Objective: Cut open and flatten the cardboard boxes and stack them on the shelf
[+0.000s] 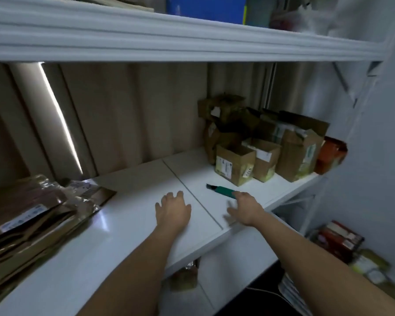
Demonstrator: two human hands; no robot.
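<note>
Between boxes: my left hand (172,207) lies flat and empty on the shelf (128,226); my right hand (245,208), fingers spread, touches the green cutter (221,191) near the front edge. Flattened cardboard (30,215) is stacked at the left end, uncut boxes (235,164) at the right end; next I must grip the cutter and fetch one.

Head camera, close, angled down onto white shelf (128,224).

Both hands (172,207) (245,209) open over shelf (128,226); cutter (221,190) beside right.
</note>
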